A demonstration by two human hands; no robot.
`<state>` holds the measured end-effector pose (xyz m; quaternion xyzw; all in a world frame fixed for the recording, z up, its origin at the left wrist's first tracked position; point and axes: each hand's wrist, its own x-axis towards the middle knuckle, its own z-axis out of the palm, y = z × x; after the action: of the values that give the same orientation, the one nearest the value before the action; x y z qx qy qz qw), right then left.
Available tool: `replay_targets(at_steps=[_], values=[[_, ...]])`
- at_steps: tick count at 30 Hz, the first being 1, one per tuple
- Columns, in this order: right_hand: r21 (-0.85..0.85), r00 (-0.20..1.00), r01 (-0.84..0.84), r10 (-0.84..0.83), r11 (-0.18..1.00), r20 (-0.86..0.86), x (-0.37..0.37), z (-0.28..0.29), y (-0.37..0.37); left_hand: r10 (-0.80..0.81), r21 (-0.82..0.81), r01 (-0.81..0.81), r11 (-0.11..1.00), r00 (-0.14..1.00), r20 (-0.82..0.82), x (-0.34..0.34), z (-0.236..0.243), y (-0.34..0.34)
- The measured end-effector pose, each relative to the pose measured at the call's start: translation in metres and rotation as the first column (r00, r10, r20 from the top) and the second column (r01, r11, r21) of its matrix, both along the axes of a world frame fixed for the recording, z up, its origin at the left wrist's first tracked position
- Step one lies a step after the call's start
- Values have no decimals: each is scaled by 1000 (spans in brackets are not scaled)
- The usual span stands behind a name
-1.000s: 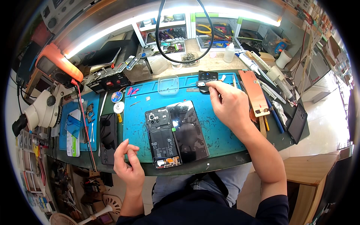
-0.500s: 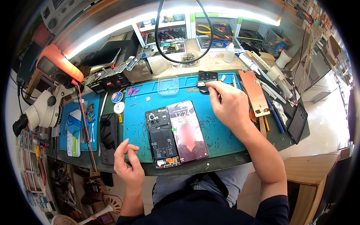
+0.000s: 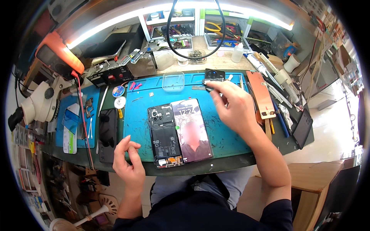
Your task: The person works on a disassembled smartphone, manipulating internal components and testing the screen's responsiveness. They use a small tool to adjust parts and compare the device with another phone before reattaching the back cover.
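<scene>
An opened phone lies on the blue work mat (image 3: 154,96): its black inner body (image 3: 165,134) on the left, its lit screen (image 3: 192,131) joined along the right side. My left hand (image 3: 130,163) hovers by the mat's near left edge, left of the phone, with loosely bent fingers and nothing visible in them. At the mat's far side, my right hand (image 3: 237,109) reaches to a black camera cover piece (image 3: 214,75). Its fingers are bent together at that piece's near edge; whatever is between the fingertips is hidden.
A clear plastic box (image 3: 173,81) stands at the mat's far edge. Left are a dark phone (image 3: 108,133) and an orange multimeter (image 3: 58,54); right, a copper-coloured panel (image 3: 260,92) and tools. A black cable loop (image 3: 168,36) hangs over the far side.
The view has shifted slightly. My right hand stays at the black camera cover piece, its fingers drawn a little closer together. My left hand's fingers have shifted slightly; the opened phone lies still.
</scene>
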<state>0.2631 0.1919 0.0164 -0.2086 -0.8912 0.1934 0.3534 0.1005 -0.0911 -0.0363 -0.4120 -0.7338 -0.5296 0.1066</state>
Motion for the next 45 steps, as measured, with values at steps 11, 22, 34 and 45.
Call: replay_targets(at_steps=[11,22,34,45], values=[[89,706,-652,559,753,435,46,9,-32,3,31,-3,1000,1000,-5,0,0,-3],[311,840,-359,160,880,518,27,-6,-1,-20,40,21,999,1000,-13,-2,0,-4],[183,732,-612,463,769,500,32,-6,-7,-26,29,26,999,1000,0,-2,1,-4],[108,706,-674,594,731,385,37,-2,-11,-26,29,26,999,1000,12,-2,1,-6]])
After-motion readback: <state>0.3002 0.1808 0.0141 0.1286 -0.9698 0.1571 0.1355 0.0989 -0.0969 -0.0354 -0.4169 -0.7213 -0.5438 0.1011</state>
